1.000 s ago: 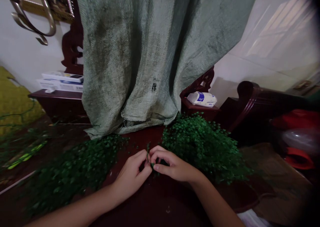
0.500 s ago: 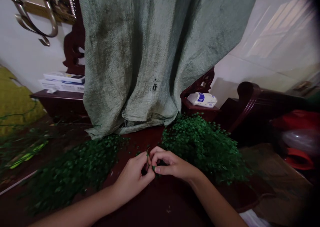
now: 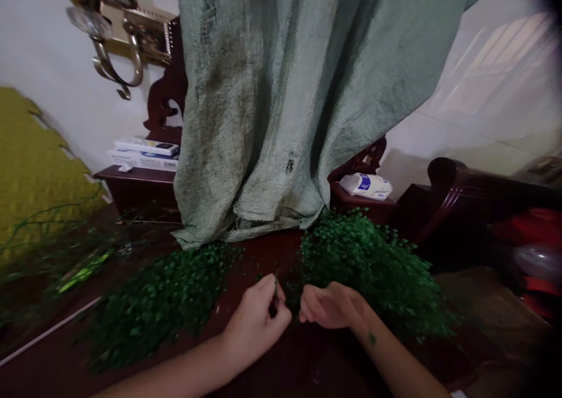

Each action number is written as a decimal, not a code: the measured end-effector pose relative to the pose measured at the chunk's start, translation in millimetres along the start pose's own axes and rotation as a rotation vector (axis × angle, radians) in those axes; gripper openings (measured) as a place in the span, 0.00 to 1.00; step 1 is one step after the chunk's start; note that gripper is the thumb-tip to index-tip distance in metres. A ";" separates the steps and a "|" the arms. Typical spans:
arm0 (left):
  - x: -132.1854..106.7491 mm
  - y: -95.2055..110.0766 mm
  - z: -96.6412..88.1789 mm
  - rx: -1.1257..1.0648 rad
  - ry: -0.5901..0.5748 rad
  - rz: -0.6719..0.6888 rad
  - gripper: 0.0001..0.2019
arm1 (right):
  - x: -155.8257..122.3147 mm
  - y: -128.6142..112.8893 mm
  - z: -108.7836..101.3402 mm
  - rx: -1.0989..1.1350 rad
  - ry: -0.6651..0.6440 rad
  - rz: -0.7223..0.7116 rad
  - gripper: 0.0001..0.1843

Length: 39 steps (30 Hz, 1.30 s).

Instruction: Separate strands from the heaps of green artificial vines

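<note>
My left hand is closed in a pinch on a thin green sprig that sticks up between its fingers. My right hand sits just to its right, fingers curled in at the near edge of the right pile of small green leaves; what it grips is hidden. A second pile of the same greenery lies left of my left hand. Both hands rest over the dark red wooden table.
A grey-green woven sack hangs down onto the table's far side. Behind it are a pack of tissues on a carved wooden armrest, stacked boxes on a side table at left, and red items at right.
My hands have drawn slightly apart; the right hand turned its fingers down into the pile's edge. The view has shifted, so everything sits further right and lower.
</note>
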<state>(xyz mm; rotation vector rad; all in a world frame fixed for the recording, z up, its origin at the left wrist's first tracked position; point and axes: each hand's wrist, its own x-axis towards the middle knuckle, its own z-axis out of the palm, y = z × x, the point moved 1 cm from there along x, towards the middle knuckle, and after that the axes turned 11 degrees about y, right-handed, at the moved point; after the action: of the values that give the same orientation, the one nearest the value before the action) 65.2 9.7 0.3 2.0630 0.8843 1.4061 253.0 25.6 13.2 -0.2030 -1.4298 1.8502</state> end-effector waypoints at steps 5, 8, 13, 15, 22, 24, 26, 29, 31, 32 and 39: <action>-2.6 4.7 -1.1 -0.012 -0.172 0.258 0.08 | 5.2 -2.9 -4.3 0.046 0.343 0.010 0.08; -5.0 3.3 -0.2 0.055 -0.152 0.227 0.08 | 10.3 -3.2 -3.6 0.057 0.365 0.026 0.09; -5.7 1.9 0.9 0.104 -0.183 0.243 0.09 | 12.8 -5.4 -2.2 0.118 0.473 0.027 0.07; -5.2 2.9 0.4 0.118 -0.193 0.241 0.09 | 12.9 -6.4 -1.4 0.140 0.497 0.038 0.08; -4.7 6.0 -0.2 0.134 -0.200 0.258 0.08 | 13.7 -7.9 -2.5 0.218 0.524 0.104 0.21; -4.5 6.3 -0.2 0.139 -0.196 0.266 0.08 | 13.6 -8.2 -3.5 0.221 0.525 0.107 0.21; -4.2 6.5 -0.5 0.147 -0.196 0.270 0.08 | 13.6 -8.1 -4.4 0.228 0.528 0.114 0.20; -3.9 6.4 -0.9 0.148 -0.200 0.270 0.08 | 14.8 -6.7 -5.3 0.206 0.545 0.129 0.20; -3.7 6.4 -0.7 0.145 -0.203 0.273 0.08 | 16.6 -4.2 -5.3 0.114 0.573 0.138 0.21; -3.6 6.6 -0.4 0.144 -0.204 0.274 0.08 | 17.6 -2.3 -5.0 0.037 0.593 0.146 0.22; -1.8 13.8 -3.0 0.108 -0.199 0.241 0.10 | 21.9 8.1 1.6 -0.461 0.707 0.194 0.18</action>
<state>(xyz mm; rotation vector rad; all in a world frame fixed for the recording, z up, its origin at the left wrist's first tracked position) 65.3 -0.8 9.9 2.4089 0.6603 1.2636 233.3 38.1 13.6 -1.1347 -1.3118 1.3391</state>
